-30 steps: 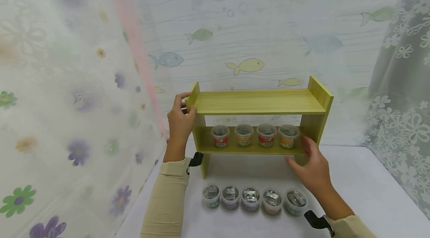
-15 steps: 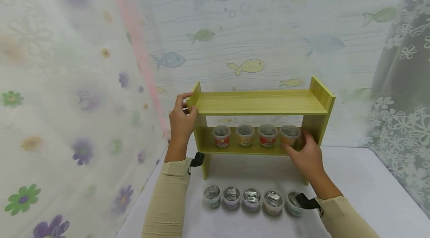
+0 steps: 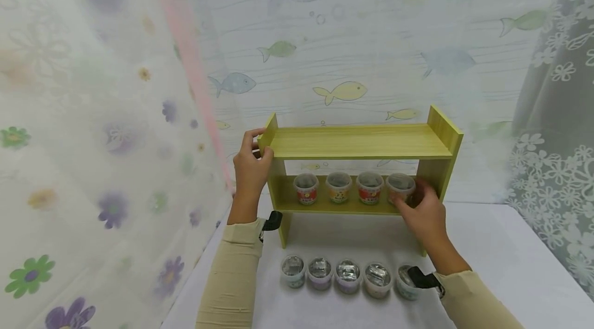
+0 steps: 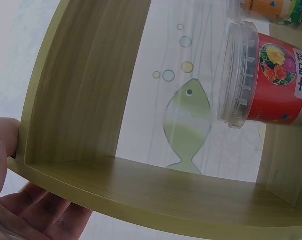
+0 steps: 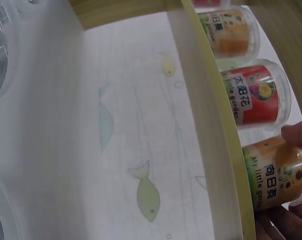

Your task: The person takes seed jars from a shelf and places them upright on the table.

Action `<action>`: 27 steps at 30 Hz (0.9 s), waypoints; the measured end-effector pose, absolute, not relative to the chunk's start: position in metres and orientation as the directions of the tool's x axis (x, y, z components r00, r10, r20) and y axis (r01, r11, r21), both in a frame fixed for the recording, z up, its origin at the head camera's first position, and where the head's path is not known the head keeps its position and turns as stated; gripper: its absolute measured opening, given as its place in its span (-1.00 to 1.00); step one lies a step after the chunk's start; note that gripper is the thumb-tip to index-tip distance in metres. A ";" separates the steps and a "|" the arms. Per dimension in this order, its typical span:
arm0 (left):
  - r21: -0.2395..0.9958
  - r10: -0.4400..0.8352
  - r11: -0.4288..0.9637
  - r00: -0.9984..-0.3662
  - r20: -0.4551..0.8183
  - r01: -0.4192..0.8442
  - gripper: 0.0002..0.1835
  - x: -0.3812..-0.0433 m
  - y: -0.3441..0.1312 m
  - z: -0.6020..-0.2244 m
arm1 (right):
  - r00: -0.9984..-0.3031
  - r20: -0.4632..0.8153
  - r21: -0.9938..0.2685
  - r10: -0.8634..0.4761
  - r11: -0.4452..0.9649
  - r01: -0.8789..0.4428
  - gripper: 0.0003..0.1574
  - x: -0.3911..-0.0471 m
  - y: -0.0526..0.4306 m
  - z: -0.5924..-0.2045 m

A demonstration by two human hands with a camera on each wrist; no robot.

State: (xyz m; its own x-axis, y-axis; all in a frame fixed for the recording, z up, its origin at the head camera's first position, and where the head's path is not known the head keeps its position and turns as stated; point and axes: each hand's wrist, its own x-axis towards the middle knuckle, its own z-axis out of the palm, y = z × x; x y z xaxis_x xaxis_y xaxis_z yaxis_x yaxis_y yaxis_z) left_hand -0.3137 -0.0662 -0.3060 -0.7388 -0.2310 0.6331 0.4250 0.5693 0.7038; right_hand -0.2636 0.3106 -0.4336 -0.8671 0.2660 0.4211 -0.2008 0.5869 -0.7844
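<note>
A small yellow-green wooden shelf unit [image 3: 359, 142] stands on the table. My left hand [image 3: 250, 169] grips the upper end of its left side panel; in the left wrist view the thumb and fingers [image 4: 46, 212] lie around that panel's edge. On the middle board, plastic cups with red and orange labels stand upright in a row. With thumb and fingers, my right hand [image 3: 426, 214] holds the rightmost cup [image 5: 275, 172], which has an orange label. Beside it stands a red-labelled cup [image 5: 255, 95]. My right fingers are partly hidden behind the held cup.
Several clear tubs with silvery packets showing inside, among them a leftmost tub [image 3: 293, 271], stand in a row on the white tabletop [image 3: 325, 313] before the shelf. A fish-patterned curtain [image 3: 343, 35] hangs behind, and a flowered curtain [image 3: 111, 164] on the left.
My right hand has moved left and closed its thumb and fingers on the rightmost cup, which stays on the board. My left hand keeps its grip on the shelf.
</note>
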 end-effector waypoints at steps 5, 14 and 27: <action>0.702 -0.230 0.569 -0.737 0.635 0.428 -0.57 -0.314 -0.066 -0.306 | -0.904 0.354 -0.814 0.238 0.554 -0.173 0.05 -0.263 0.312 -0.428; 0.707 -0.227 0.568 -0.745 0.627 0.422 -0.56 -0.315 -0.067 -0.307 | -0.932 0.299 -0.840 0.205 0.519 -0.155 0.03 -0.263 0.316 -0.421; 0.701 -0.223 0.566 -0.739 0.636 0.433 -0.57 -0.314 -0.067 -0.307 | -0.942 0.281 -0.821 0.184 0.554 -0.136 0.05 -0.254 0.315 -0.417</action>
State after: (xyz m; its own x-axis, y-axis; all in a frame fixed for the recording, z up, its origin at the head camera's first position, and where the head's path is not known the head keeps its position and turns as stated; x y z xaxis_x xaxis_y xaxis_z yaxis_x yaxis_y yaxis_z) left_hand -0.3139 -0.0672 -0.3067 -0.7387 -0.2230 0.6361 0.4330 0.5663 0.7013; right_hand -0.2537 0.3150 -0.4167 -0.9419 0.1843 0.2807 -0.1362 0.5545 -0.8210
